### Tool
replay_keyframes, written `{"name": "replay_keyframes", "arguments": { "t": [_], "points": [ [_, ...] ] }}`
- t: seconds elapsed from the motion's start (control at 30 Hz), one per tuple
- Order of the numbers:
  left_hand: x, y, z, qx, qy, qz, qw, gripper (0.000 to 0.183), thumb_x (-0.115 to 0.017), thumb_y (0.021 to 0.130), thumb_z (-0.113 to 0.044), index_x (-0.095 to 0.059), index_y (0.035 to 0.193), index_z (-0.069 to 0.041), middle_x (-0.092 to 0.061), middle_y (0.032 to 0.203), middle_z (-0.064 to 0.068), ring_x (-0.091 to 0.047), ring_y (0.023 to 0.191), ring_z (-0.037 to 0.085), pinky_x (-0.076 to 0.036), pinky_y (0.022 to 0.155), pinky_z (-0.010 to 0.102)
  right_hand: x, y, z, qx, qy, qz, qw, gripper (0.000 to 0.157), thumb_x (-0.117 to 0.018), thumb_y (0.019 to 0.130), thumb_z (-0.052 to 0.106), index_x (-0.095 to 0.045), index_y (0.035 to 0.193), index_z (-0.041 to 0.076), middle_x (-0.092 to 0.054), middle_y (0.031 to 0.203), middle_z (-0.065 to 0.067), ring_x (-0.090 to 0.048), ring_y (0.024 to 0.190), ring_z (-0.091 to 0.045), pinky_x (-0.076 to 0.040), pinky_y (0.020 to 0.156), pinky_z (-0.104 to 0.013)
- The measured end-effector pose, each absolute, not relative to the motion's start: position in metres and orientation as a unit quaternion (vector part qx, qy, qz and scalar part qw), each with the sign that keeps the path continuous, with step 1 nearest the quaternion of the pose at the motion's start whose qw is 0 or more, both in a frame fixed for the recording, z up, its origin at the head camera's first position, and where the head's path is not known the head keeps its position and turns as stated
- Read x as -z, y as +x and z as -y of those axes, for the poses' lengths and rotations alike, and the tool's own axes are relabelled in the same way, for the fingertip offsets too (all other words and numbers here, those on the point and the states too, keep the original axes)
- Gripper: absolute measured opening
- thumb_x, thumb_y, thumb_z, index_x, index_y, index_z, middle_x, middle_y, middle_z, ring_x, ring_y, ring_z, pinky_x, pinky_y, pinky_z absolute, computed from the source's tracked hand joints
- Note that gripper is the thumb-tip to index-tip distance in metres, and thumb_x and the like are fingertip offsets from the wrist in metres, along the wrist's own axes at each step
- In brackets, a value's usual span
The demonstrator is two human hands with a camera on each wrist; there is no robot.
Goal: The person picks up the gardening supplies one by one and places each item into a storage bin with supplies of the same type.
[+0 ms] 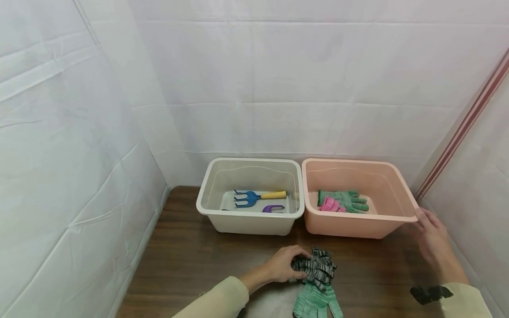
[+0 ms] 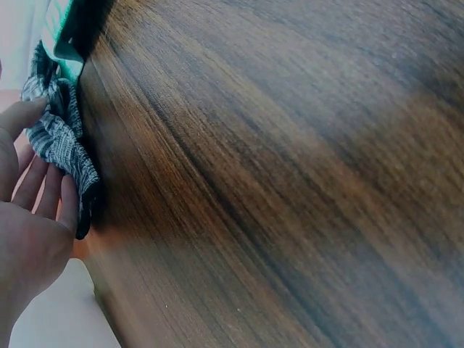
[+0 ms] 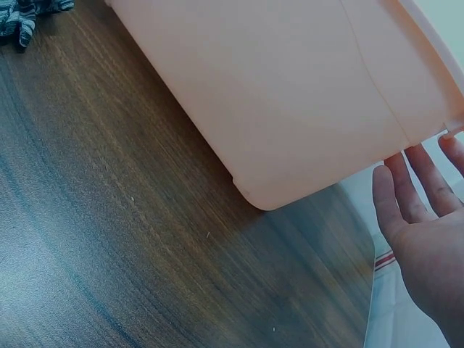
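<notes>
My left hand [image 1: 284,265] grips a black-and-grey knit glove [image 1: 318,267], with the thumb [image 2: 27,112] on its near face and the fingers behind it. This glove lies bunched over the top of a green knit glove [image 1: 314,302] on the wooden table. At the front right corner of the pink bin [image 1: 354,225], my right hand [image 1: 431,232] touches the rim. Its fingers [image 3: 428,181] extend against the bin's outer wall, just below the rim. Inside the pink bin lie a green glove [image 1: 343,198] and a pink glove [image 1: 332,204].
Left of the pink bin stands a white bin [image 1: 250,223], their rims close together. It holds a blue hand fork [image 1: 249,198] with a yellow handle and a purple tool [image 1: 272,208], partly hidden by the front wall. White sheeting [image 1: 254,79] encloses the table's back and sides.
</notes>
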State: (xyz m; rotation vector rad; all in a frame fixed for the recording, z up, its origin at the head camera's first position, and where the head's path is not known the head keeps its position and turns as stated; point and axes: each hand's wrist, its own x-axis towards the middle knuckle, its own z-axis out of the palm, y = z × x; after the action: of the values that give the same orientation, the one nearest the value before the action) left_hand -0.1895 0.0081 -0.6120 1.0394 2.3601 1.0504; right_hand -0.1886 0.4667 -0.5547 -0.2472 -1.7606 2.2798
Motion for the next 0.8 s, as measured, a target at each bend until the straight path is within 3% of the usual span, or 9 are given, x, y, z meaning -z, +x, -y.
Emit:
{"name": "replay_keyframes", "arguments": {
  "t": [0.2,0.53,0.8],
  "points": [
    [0.6122,-0.1895,-0.0081,-0.373,0.374,-0.833,0.165,0.04,-0.081,0.096,-0.024,-0.07,0.133,-0.016,-0.067,0.135,-0.004,-0.059,0.125,0.005,-0.047,0.109,0.028,0.5548,-0.1903,-0.4657,-0.775,-0.105,0.611,0.123,0.029,-0.067,0.107,0.027,-0.065,0.133,0.015,-0.067,0.12,0.012,-0.07,0.104,-0.002,-0.061,0.08,-0.024],
    [0.6154,-0.1916,-0.0111,-0.381,0.379,-0.829,0.153,0.028,-0.078,0.098,-0.017,-0.074,0.125,-0.015,-0.071,0.128,-0.002,-0.061,0.118,0.003,-0.049,0.104,0.026,0.5603,-0.19,-0.4662,-0.749,-0.132,0.639,0.119,0.052,-0.064,0.108,0.036,-0.052,0.153,0.014,-0.048,0.15,-0.006,-0.064,0.11,-0.002,-0.059,0.084,-0.021],
    [0.6162,-0.1906,-0.0124,-0.395,0.36,-0.833,0.146,0.022,-0.078,0.097,-0.015,-0.076,0.119,-0.016,-0.072,0.119,-0.006,-0.063,0.111,0.001,-0.052,0.097,0.022,0.5603,-0.1889,-0.466,-0.735,-0.127,0.657,0.114,0.056,-0.063,0.108,0.038,-0.049,0.157,0.014,-0.054,0.142,0.0,-0.063,0.11,-0.002,-0.058,0.084,-0.019]
  ]
}}
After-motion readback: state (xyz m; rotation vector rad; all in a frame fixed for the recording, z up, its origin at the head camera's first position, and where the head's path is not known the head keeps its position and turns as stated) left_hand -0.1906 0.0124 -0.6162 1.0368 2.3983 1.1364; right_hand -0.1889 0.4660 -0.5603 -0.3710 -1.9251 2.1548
